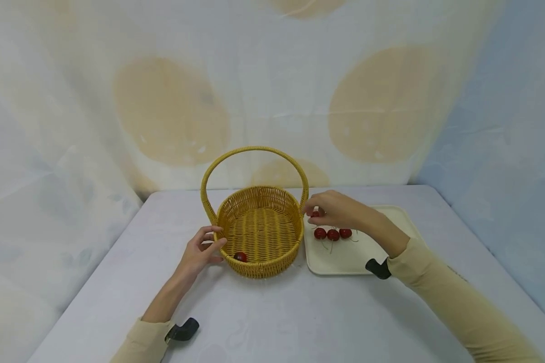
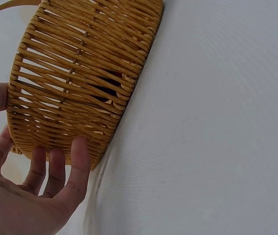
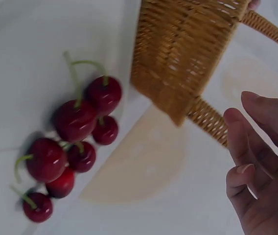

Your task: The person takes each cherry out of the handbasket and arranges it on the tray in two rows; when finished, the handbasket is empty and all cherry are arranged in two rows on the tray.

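A yellow wicker basket with a tall hoop handle stands at the middle of the table. My left hand holds its left side, thumb and fingers at the rim and outer weave. One dark red cherry lies inside, near the front wall. My right hand hovers over the left part of a cream tray, beside the basket handle. Its thumb and fingers are bent loosely and apart, with nothing between them in the right wrist view. Several stemmed cherries lie clustered on the tray, some behind the right hand in the head view.
A white cloth covers the table. Patterned fabric hangs behind it and along both sides. Dark wrist mounts stick out from both beige sleeves. The tray sits close against the basket's right side.
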Available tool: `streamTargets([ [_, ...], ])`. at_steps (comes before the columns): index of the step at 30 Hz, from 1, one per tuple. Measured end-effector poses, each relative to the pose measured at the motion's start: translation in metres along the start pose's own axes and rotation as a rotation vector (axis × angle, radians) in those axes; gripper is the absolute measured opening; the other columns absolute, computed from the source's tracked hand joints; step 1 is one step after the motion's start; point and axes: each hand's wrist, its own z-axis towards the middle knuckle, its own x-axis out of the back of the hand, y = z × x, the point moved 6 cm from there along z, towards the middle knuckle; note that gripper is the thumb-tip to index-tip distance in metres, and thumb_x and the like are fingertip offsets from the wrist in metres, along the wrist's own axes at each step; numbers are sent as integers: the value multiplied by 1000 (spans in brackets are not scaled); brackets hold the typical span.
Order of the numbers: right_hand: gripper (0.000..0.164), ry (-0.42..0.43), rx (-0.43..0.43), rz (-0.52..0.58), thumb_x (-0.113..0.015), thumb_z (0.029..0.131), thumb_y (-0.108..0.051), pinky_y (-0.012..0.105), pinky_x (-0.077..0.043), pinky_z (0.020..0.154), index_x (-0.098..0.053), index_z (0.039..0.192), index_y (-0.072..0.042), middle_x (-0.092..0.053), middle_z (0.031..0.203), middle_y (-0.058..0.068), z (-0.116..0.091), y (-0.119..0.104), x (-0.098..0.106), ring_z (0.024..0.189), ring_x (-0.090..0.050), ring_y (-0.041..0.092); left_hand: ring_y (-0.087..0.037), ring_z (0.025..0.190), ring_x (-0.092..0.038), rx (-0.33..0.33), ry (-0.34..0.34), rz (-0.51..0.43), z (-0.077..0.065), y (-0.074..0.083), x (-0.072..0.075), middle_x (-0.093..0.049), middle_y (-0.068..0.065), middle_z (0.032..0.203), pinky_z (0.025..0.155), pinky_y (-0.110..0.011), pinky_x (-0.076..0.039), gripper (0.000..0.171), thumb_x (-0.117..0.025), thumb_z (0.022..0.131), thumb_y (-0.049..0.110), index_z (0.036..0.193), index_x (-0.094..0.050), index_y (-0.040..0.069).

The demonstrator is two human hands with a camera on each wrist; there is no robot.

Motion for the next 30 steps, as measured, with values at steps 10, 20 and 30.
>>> streamTargets([
  [10,21,-27,74,-1,-66,93,-13,19,-55,72,-71,113,-13,-73,105,1,29,-24,-14,78,-66,8,-18,103,-60,-12,14,7,2,-10,2,-49,-9,120,81,-41,-62,50,-68,92,39,135,-49,21],
  [20,21,-66,81,15,-64,94,-12,19,-54,72,-70,114,-15,-72,103,2,47,-35,-29,76,-63,6,-22,104,-59,7,7,-1,-3,3,0,-49,-10,118,84,-44,-61,46,-68,93,31,133,-50,17],
  [30,21,-106,96,81,-65,94,-11,20,-55,75,-70,114,-13,-72,103,4,57,-40,-42,86,-66,14,-18,102,-59,-19,24,17,4,-8,3,-49,-9,119,79,-38,-62,48,-69,91,40,132,-50,21],
])
